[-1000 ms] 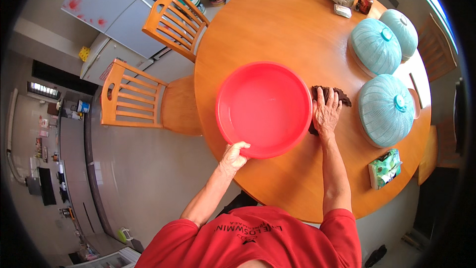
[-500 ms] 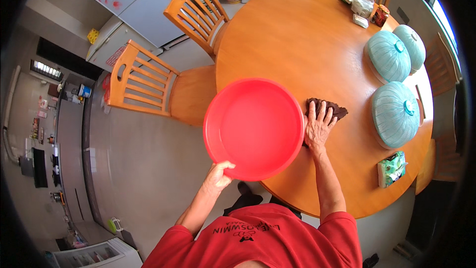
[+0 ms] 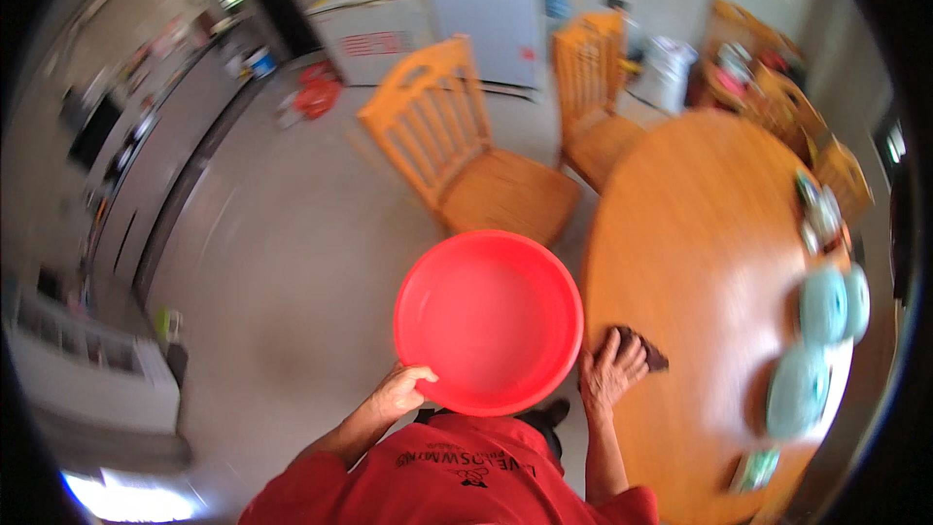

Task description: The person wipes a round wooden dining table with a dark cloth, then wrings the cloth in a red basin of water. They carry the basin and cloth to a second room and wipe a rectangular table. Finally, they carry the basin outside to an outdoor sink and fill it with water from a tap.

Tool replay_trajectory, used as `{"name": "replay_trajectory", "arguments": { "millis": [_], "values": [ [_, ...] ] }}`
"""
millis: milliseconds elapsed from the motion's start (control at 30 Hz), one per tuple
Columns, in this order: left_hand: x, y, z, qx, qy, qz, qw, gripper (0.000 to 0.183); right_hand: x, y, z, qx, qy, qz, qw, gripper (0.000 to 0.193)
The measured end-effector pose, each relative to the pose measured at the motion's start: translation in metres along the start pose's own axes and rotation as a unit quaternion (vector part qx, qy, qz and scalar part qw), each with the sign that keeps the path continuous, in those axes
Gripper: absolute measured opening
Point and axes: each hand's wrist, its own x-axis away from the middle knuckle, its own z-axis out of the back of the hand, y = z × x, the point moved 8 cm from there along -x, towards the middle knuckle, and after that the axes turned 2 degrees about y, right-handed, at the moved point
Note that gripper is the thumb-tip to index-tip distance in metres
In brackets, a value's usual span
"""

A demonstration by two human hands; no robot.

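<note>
My red shirt [image 3: 457, 467] lay nearest. Left hand [image 3: 400, 389]: thumb over the rim, clamped on one red basin [image 3: 486, 321]; the fingers underneath were hidden. Basin: round, of even width every way, mouth facing up, held above the floor just beside the table's left edge. Right hand [image 3: 607, 377]: palm down, fingers slightly apart, spread on one dark brown cloth [image 3: 651, 355]. Cloth: on the wooden table [image 3: 700, 233], partly covered by my hand, its visible length slanting rightward and back toward me. Farther right stood a green-and-white packet [image 3: 755, 471] and blue-green domed covers [image 3: 799, 392]; beyond the basin, a wooden chair [image 3: 510, 194].
</note>
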Motion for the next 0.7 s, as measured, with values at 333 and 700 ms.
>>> {"name": "replay_trajectory", "arguments": {
  "millis": [333,700],
  "values": [
    [0.023,0.004,0.092,-0.040,0.152,-0.021,0.987,0.037,-0.072,-0.068,-0.068,0.035,-0.019,0.142,0.989,0.065],
    [0.016,0.013,0.120,0.475,0.347,0.096,0.803,0.038,-0.211,-0.179,-0.148,-0.269,-0.139,0.251,0.919,0.024]
  ]
}}
